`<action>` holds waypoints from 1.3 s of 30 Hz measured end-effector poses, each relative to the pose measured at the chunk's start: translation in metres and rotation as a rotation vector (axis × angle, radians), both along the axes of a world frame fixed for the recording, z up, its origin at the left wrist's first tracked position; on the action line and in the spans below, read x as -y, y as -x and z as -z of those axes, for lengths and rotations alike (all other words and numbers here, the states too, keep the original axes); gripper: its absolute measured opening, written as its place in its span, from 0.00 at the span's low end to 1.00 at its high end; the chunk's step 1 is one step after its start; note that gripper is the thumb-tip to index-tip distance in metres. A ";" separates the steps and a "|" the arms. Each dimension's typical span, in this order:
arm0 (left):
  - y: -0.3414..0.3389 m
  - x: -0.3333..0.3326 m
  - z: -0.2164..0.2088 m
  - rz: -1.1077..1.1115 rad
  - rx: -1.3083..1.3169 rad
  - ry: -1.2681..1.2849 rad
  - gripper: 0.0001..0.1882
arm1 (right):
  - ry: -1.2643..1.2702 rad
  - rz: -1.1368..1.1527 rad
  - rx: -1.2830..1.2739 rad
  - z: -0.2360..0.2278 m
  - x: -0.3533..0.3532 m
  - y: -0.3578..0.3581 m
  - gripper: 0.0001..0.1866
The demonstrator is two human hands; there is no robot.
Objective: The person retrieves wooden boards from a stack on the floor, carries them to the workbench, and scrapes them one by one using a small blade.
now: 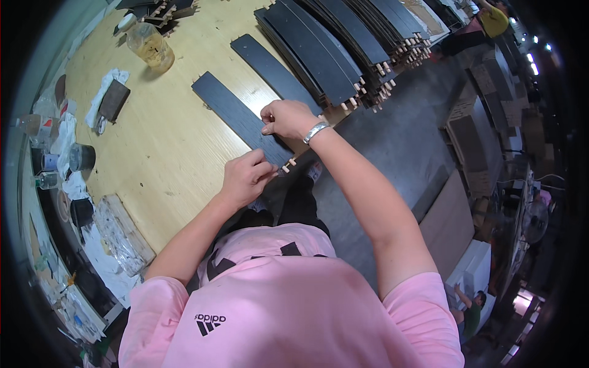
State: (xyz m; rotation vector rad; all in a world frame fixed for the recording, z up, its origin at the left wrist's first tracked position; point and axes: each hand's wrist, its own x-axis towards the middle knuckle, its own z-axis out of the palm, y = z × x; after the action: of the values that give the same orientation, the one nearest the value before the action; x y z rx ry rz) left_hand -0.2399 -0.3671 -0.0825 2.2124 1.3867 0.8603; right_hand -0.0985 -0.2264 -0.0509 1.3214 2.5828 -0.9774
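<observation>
A dark, narrow board (pixel 233 113) lies on the pale wooden table, its near end at the table edge. Light wooden dowels (pixel 288 165) stick out of that end. My left hand (pixel 246 176) is closed beside the dowels, fingertips pinched together at the board's corner; what they hold is too small to name. Over the board's near part, my right hand (pixel 288 119) has its fingers curled and thumb drawn in, and anything inside is hidden. A second dark board (pixel 270 67) lies to the right, partly behind the right hand.
Stacks of dark boards (pixel 313 52) with dowelled ends stand at the table's far right. A jar of yellowish liquid (pixel 150 48) stands far left, above a dark block (pixel 114 100) on white cloth. Cups and a paint-smeared slab (pixel 119 236) line the left side. Cartons (pixel 472 138) stand right.
</observation>
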 end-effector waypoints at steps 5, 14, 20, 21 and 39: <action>-0.010 -0.018 -0.007 -0.137 0.107 -0.149 0.06 | -0.035 0.019 -0.071 0.002 0.003 -0.001 0.14; -0.007 -0.012 -0.001 -0.111 0.043 -0.159 0.04 | 0.033 0.021 0.026 0.000 0.006 0.003 0.14; 0.004 0.006 0.004 -0.082 0.026 -0.152 0.05 | 0.029 0.004 0.073 -0.006 0.010 0.004 0.14; 0.005 0.008 0.004 -0.095 0.032 -0.147 0.05 | 0.033 0.013 0.059 -0.004 0.011 0.004 0.14; 0.009 0.013 0.007 -0.159 0.072 -0.146 0.05 | -0.586 -0.093 -0.191 0.049 0.019 0.042 0.27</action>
State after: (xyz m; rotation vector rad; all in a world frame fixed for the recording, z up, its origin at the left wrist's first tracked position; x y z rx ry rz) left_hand -0.2490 -0.3806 -0.0892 2.1743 1.5244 1.1186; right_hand -0.1406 -0.2449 -0.1001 1.2308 3.1983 -0.3468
